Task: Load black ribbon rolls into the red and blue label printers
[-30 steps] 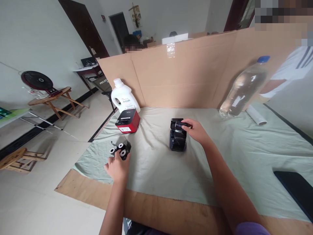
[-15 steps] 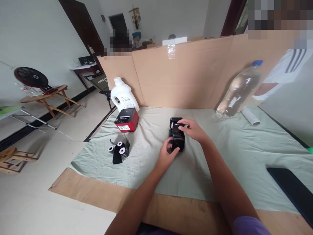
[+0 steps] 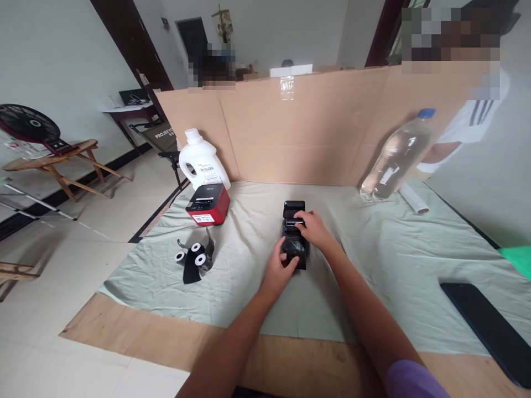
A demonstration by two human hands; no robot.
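In the middle of the cloth is a small black device (image 3: 294, 209) that looks like a portable printer, its lid tipped back at the far end. A dark roll (image 3: 294, 222) lies inside it, and a shiny black strip (image 3: 296, 249) hangs over its near end. My left hand (image 3: 279, 270) curls round this near end, thumb and fingers on the strip and the device's left side. From the right, my right hand (image 3: 314, 229) has its fingertips on the roll; part of the roll is hidden under them. Left of the hands lie several small black rolls (image 3: 199, 260) with white cores and loose tails.
A red and black printer (image 3: 208, 204) and a white jug (image 3: 203, 160) stand at the back left. A large clear bottle (image 3: 396, 157) leans at the back right beside a white tube (image 3: 415, 199). A cardboard screen (image 3: 298, 132) borders the back. A dark phone-like slab (image 3: 483, 326) lies front right.
The device's near end and my left hand are slightly nearer the front edge. My right fingers are lower over the roll, which sits deeper in the device. The whole view has shifted slightly.
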